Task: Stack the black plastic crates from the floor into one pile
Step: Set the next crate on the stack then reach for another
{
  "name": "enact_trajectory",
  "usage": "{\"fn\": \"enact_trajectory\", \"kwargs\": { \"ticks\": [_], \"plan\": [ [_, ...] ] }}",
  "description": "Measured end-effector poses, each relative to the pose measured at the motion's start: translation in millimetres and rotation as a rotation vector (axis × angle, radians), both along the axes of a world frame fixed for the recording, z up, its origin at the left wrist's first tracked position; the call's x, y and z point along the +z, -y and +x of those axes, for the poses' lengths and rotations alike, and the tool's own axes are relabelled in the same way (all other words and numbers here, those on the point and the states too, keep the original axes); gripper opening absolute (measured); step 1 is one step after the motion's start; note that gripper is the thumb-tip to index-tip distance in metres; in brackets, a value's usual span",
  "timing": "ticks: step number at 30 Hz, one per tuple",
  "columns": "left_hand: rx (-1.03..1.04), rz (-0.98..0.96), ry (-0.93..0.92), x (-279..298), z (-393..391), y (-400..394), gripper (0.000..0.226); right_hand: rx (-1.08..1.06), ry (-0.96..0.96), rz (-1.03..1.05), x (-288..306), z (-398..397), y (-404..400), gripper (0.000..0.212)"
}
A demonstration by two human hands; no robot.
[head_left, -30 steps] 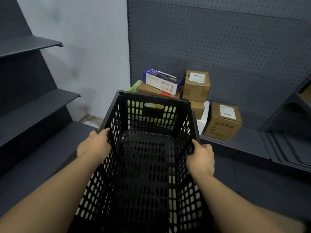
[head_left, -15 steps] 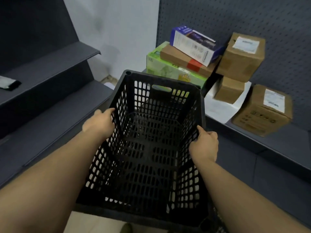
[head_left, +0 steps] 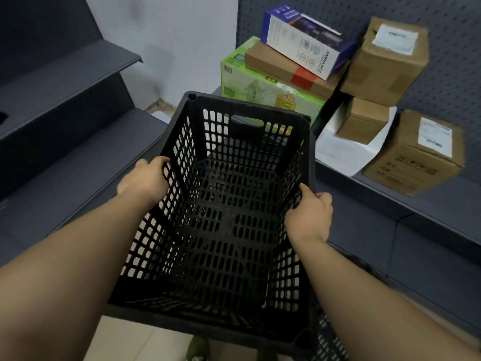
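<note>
Left hand (head_left: pixel 145 178), right hand (head_left: pixel 311 212) grip crate (head_left: pixel 221 225) side rims; nothing inside.

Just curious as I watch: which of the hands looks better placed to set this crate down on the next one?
Probably right. Another black crate peeks out at the lower right, on the right hand's side. But both hands, including the left hand, grip the held crate's side rims, so they would likely lower it together.

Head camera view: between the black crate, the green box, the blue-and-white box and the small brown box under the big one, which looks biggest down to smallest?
1. black crate, though nearest the camera
2. green box, partly hidden
3. blue-and-white box
4. small brown box
</note>
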State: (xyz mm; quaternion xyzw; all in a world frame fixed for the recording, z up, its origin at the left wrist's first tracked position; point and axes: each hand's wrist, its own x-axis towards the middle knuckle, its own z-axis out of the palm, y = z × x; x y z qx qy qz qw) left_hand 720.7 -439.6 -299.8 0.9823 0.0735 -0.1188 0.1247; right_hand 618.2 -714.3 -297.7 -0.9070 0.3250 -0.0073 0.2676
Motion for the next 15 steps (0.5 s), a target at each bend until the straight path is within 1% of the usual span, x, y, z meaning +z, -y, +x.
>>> {"fn": "enact_trajectory", "kwargs": {
  "ticks": [5, 10, 15],
  "plan": [
    [-0.024, -0.008, -0.012, 0.3, -0.1, -7.6, 0.068, -0.013, 0.021, 0.007, -0.4, -3.1, -7.4, 0.065],
    [-0.058, 0.006, -0.04, 4.2, -1.3, -20.1, 0.064, -0.014, 0.019, 0.009, -0.5, -6.5, -17.6, 0.066],
    [-0.108, -0.016, -0.07, 4.0, 0.5, -26.7, 0.066, -0.023, 0.04, -0.005, -1.2, -9.0, -21.3, 0.067]
  ]
}}
